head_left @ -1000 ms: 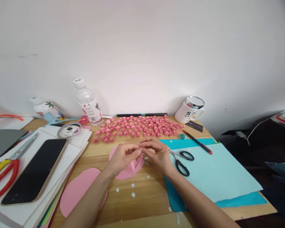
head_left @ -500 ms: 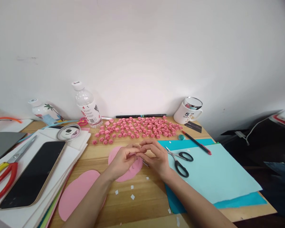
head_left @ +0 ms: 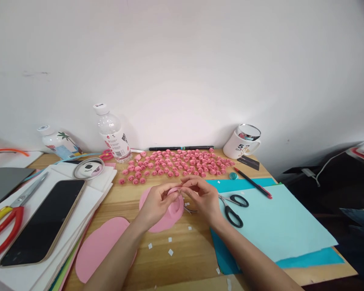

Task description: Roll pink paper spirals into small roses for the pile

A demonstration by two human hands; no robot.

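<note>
My left hand (head_left: 154, 204) and my right hand (head_left: 202, 198) meet above the table, fingers closed in pinches. Between their fingertips shows a narrow pink paper strip (head_left: 175, 189), partly hidden by the fingers. Under my hands lies a pink paper piece (head_left: 160, 226) with a curled, spiral-like cut. A second, smooth-edged pink paper piece (head_left: 100, 246) rests at the lower left, partly covered by my left forearm. Beyond my hands sit many small rolled pink paper roses (head_left: 170, 163). What looks like a pair of tweezers (head_left: 190, 210) lies below my right hand.
Black-handled scissors (head_left: 235, 208) lie on light blue paper (head_left: 276, 222) at right. A mug (head_left: 241, 143) and a bottle (head_left: 113, 137) stand by the wall. On the left, a phone (head_left: 44, 222) and red-yellow scissors (head_left: 13, 214) rest on stacked paper. White scraps (head_left: 170, 252) dot the wood.
My fingers have shifted their grip, and more of the pink strip shows between them. The right hand has moved slightly right, uncovering more of the metal tool. The view has shifted slightly.
</note>
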